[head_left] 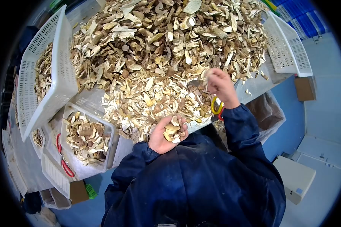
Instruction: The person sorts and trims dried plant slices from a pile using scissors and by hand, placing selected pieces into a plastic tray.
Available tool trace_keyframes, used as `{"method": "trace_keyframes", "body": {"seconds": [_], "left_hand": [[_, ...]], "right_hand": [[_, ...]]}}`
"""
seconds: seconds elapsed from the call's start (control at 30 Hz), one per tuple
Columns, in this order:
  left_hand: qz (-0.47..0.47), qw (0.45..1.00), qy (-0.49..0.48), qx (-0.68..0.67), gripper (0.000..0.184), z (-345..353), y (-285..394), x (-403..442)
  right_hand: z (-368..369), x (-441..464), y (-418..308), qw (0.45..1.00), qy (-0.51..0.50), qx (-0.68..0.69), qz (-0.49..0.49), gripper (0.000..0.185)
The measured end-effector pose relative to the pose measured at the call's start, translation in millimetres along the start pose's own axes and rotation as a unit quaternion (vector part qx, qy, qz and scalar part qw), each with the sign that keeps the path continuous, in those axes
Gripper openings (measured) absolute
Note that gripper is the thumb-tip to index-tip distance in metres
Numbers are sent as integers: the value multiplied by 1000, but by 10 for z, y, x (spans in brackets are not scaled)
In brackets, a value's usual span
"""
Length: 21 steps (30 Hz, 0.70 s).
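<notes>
Several dried mushroom slices rest in the palm of my left hand, its fingers curled round them, at the front edge of the pile. My right hand is raised over the right part of the pile with its fingers pinched together; a pale piece shows at the fingertips, blurred. Below both hands lies a layer of paler slices, and behind it rises a large heap of browner slices. Scissors with yellow and red handles lie just under my right wrist.
A clear tub of slices and red-handled scissors are at the left. White perforated baskets stand at the left and right. A lined bin is below the table's right edge.
</notes>
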<state>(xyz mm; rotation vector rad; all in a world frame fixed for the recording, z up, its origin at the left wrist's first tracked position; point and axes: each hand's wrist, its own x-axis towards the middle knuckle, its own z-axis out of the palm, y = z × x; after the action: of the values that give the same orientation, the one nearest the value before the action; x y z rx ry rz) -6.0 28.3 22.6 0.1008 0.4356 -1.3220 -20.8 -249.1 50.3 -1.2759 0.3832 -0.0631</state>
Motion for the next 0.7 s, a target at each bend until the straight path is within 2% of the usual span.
{"method": "trace_keyframes", "body": {"seconds": [0.07, 0.1, 0.2, 0.27, 0.3, 0.33, 0.37, 0.4, 0.47, 0.53, 0.6, 0.63, 0.67, 0.7], "left_hand": [[-4, 1000, -3, 6, 23, 2, -1, 18], [-4, 1000, -3, 12, 23, -5, -3, 25], [-9, 1000, 1, 15, 23, -1, -19, 33], [-9, 1000, 5, 16, 23, 8, -22, 23], [-6, 1000, 1, 16, 23, 8, -20, 20], [-2, 1000, -5, 16, 23, 1, -17, 19], [2, 1000, -9, 15, 23, -3, -16, 15], [4, 1000, -10, 12, 23, -6, -14, 10], [7, 1000, -11, 6, 23, -13, -12, -1], [6, 1000, -18, -7, 23, 7, -20, -6], [17, 999, -27, -21, 25, 9, 14, -31], [21, 999, -11, -35, 26, -14, 34, -47], [32, 996, -77, -29, 35, 5, 68, -82], [54, 997, -42, -29, 34, 54, 95, -130]], "right_hand": [[-227, -36, 24, 965, -106, 236, -51, 9], [-200, -85, -28, 962, -16, 270, -33, 9], [-270, -67, -88, 996, 45, 75, 8, 13], [-285, 40, 9, 978, 81, -193, -12, 16], [-185, 95, 32, 935, 100, -338, -42, 18], [-88, 150, 53, 870, 116, -475, -71, 21], [-10, 173, 76, 816, 112, -549, -139, 28], [72, 191, 108, 763, 126, -608, -180, 28], [197, 236, 155, 686, 129, -700, -151, 21], [171, 240, 204, 671, 122, -714, -159, 20], [168, 245, 196, 682, 115, -702, -170, 21], [118, 228, 151, 739, 122, -638, -178, 29], [186, 145, -62, 824, 122, -547, -84, 37], [-250, 295, 256, 889, 102, -407, -183, 40]]}}
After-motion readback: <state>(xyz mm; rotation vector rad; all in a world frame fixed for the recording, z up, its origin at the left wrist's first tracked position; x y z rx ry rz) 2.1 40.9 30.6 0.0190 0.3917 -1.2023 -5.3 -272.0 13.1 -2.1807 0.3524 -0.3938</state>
